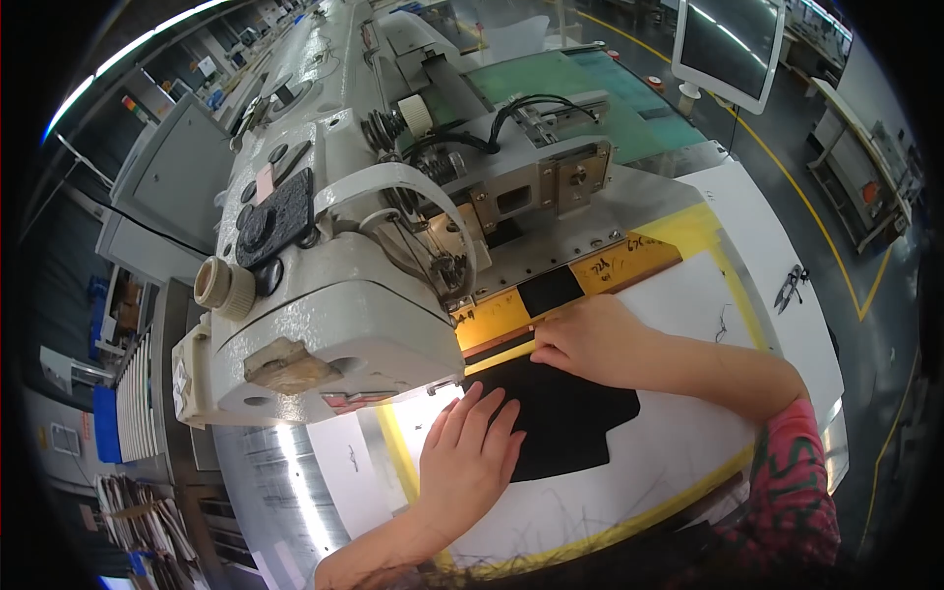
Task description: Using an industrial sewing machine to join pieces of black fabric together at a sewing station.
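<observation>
A flat black piece [565, 423], which looks like fabric, lies on a white sheet under the head of an industrial sewing machine [344, 315]. My left hand [470, 447] rests on its left edge, fingers stretched out and lying flat. At the far edge of the piece, my right hand [595, 339] has its fingers curled against an amber plate [629, 264]. What those bent fingertips hold, if anything, is hidden. A black patch [551, 292] shows in the amber plate beyond the right hand. The needle area sits partly behind a curved pale guard [433, 192].
Yellow tape [728, 265] borders the white sheet. Small thread snips [789, 287] lie at the table's right side. A monitor [728, 49] stands at the far right. Left of the machine are a grey cabinet [182, 172] and a stack of papers [147, 521].
</observation>
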{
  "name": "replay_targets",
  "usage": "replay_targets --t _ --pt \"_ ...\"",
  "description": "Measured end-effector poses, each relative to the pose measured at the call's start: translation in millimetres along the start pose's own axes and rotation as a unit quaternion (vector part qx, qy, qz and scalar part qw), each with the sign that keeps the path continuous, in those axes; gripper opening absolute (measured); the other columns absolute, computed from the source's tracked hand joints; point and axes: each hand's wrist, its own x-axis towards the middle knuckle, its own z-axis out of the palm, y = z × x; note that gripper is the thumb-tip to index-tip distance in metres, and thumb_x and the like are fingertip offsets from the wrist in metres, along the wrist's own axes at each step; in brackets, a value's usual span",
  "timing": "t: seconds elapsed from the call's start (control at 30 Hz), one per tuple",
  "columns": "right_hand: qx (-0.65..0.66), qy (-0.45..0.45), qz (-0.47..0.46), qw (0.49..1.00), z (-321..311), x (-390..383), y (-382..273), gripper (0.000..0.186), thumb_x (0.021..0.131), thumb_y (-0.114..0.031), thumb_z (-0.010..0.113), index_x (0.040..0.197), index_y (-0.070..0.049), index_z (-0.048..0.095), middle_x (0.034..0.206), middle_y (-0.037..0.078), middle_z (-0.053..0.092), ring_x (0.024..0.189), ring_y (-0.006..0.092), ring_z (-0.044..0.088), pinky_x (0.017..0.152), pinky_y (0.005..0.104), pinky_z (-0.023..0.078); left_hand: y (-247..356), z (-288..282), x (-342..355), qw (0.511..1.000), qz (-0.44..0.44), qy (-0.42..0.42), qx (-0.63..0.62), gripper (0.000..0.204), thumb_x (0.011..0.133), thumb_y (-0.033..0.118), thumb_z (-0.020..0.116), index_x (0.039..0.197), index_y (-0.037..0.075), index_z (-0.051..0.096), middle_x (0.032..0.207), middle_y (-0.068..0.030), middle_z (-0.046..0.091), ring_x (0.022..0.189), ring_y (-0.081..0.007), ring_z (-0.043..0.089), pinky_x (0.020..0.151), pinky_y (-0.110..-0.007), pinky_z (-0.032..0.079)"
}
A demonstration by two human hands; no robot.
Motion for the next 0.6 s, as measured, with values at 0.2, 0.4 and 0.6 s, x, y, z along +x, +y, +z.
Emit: replay_targets --t 0.2,0.4,0.6 --pt "-0.043 0.040 0.031 0.998 0 12 2 0.025 0.082 -0.029 0.068 0.071 -0.007 0.061 0.072 0.005 0.061 0.071 0.0267 0.062 0.063 0.0380 0.049 -2 13 3 0.992 -0.087 -0.097 -0.005 0.057 0.081 0.030 0.070 0.128 0.004 0.052 0.137 -0.0161 0.046 0.126 -0.0335 0.046 0.102 -0.044 0.038" --pt "-0.025 0.083 0.035 0.996 1 11 7 0.026 0.080 -0.029 0.069 0.071 -0.007 0.060 0.071 0.005 0.060 0.069 0.0260 0.062 0.061 0.0373 0.048 -5 18 -1 0.990 -0.100 -0.095 -0.004 0.058 0.082 0.032 0.069 0.129 0.003 0.051 0.139 -0.0169 0.044 0.128 -0.0335 0.044 0.104 -0.044 0.036" --pt "-0.059 0.097 0.023 0.993 5 11 8 0.027 0.080 -0.030 0.069 0.071 -0.007 0.059 0.071 0.005 0.060 0.069 0.0261 0.062 0.061 0.0376 0.048 -7 23 -1 0.992 -0.095 -0.077 -0.001 0.059 0.078 0.033 0.071 0.128 0.006 0.053 0.140 -0.0155 0.043 0.127 -0.0340 0.043 0.100 -0.044 0.037"
